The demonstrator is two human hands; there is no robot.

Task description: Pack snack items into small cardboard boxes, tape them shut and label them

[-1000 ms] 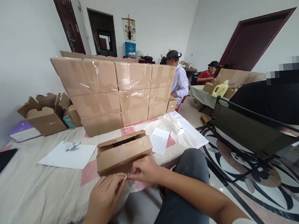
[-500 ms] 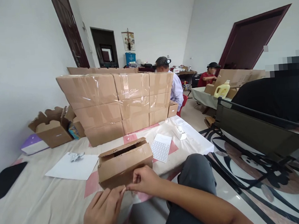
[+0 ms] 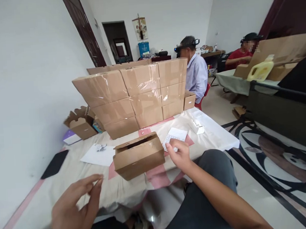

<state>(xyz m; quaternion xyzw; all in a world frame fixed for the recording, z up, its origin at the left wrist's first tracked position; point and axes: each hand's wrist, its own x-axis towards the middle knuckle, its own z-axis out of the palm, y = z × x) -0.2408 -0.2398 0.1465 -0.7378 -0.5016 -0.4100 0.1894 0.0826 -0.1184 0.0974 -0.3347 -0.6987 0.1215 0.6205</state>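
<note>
A small cardboard box [image 3: 140, 160] stands on the cloth-covered table, its top flap slightly raised over a dark gap. To its left and nearer to me, my left hand [image 3: 75, 203] is raised with thumb and forefinger pinched together; whatever may be between the tips is too small to make out. My right hand [image 3: 179, 154] is closed to the right of the box, over the near part of a white sheet printed with rows of small outlines [image 3: 179, 133]. What its fingers hold, if anything, is hidden. Neither hand touches the box.
Taped cardboard boxes [image 3: 131, 98] form a wall behind. A white paper [image 3: 93, 159] with small silvery pieces [image 3: 101, 147] and a black mat [image 3: 55, 164] lie left. A small white item [image 3: 197, 126] sits right. A person in a light shirt [image 3: 198, 73] sits beyond the table; others are farther right.
My hands were together at the box's near side; now they are apart, the left moved left and the right moved right and up. The view has shifted, and the box looks unmoved on the table.
</note>
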